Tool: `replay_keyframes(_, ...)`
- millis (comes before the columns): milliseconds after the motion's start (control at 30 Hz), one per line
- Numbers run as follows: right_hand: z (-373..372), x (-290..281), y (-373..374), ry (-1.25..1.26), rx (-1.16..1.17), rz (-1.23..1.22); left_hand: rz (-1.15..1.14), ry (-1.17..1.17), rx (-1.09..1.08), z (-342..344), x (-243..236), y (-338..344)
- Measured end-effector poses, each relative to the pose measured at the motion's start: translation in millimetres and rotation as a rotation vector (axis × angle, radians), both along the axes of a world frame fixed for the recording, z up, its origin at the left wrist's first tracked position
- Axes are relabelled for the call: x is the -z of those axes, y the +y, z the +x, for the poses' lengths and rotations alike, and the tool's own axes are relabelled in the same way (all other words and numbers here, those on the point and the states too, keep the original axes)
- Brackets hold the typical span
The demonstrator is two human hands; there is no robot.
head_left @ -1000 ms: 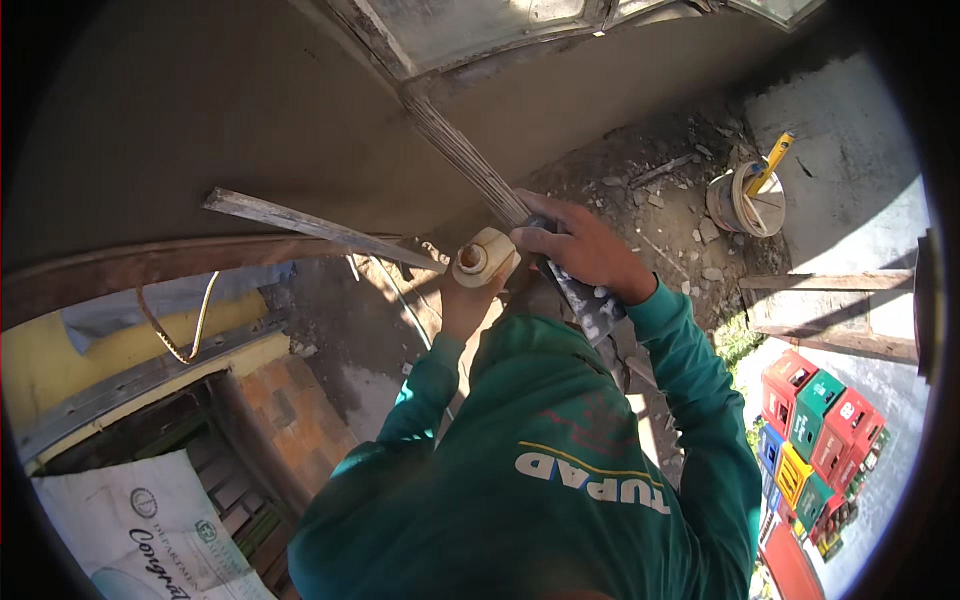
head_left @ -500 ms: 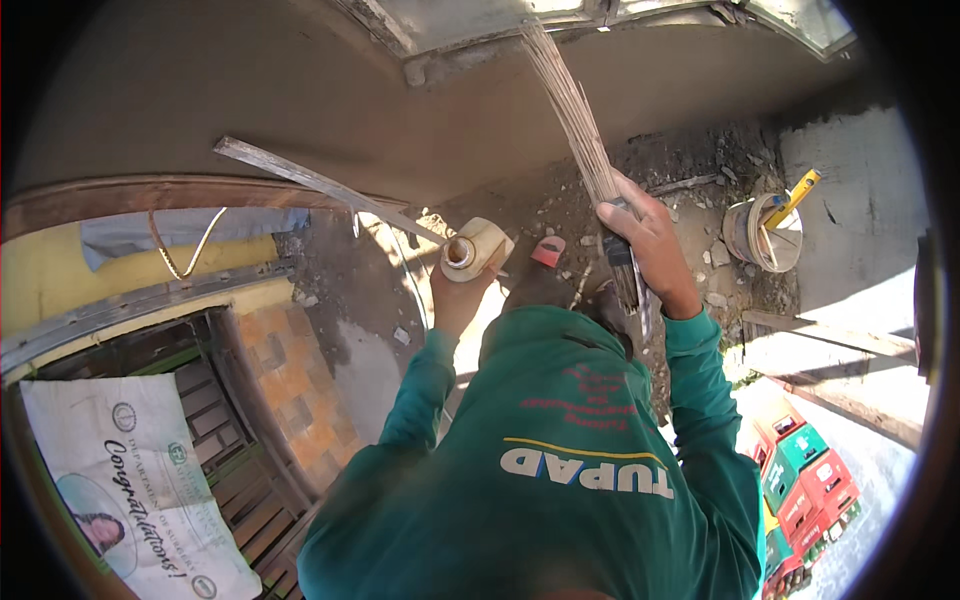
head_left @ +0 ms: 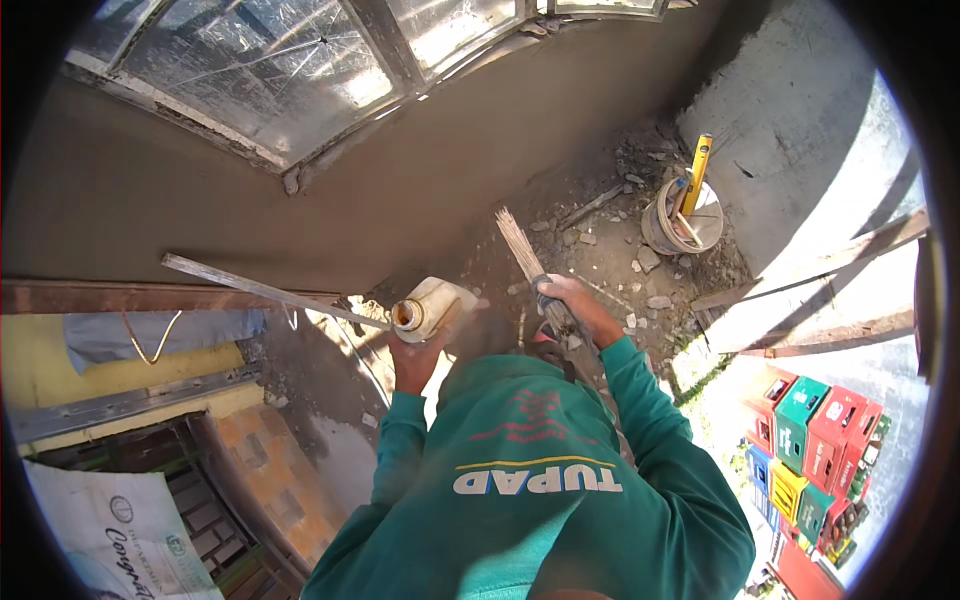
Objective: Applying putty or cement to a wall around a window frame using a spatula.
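A: What's in the containers?
B: The plastic jug [head_left: 440,303] is uncapped, its mouth ringed in brown; I can't tell what is inside. The whitish bucket [head_left: 655,232] on the ground holds a yellow bar-shaped tool [head_left: 697,175] and some thinner pieces.
A: Where's the jug?
B: In front of the body, tilted, with the left hand [head_left: 416,355] wrapped round it. It's cream-coloured and looks smudged.
A: And the other hand?
B: The right hand [head_left: 578,300] grips a stick brush [head_left: 518,243], a bundle of thin tan bristles with a dark band, pointing away from the body.
A: Any writing?
B: Bold white lettering under a yellow line on the green sweatshirt [head_left: 530,530], dark script on the pale banner [head_left: 75,500], and light markings on the stacked crates [head_left: 833,425], which are red, green, blue and yellow.
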State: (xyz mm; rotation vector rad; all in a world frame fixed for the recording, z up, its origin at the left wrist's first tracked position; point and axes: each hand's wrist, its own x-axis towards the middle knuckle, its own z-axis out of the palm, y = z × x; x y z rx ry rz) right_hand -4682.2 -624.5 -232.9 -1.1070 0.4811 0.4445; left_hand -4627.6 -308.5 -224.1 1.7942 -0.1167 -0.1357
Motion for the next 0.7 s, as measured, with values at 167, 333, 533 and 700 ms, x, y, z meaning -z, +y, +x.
replay_keyframes(167, 3, 30, -12, -0.09, -0.241, -0.413, -0.079, 0.02, 0.132, 40, -28, -22)
replay_keyframes(333, 37, 15, 22, -0.273, -0.754, -0.694, -0.058, -0.099, 0.306, 106, -44, -31)
replay_keyframes(533, 130, -44, 133, -0.468, -1.303, -0.365, -0.064, -0.186, 0.487, 189, -66, -68)
replay_keyframes(700, 164, -70, 242, -0.44, -1.587, 0.376, -0.093, -0.153, 0.576, 216, -58, -111)
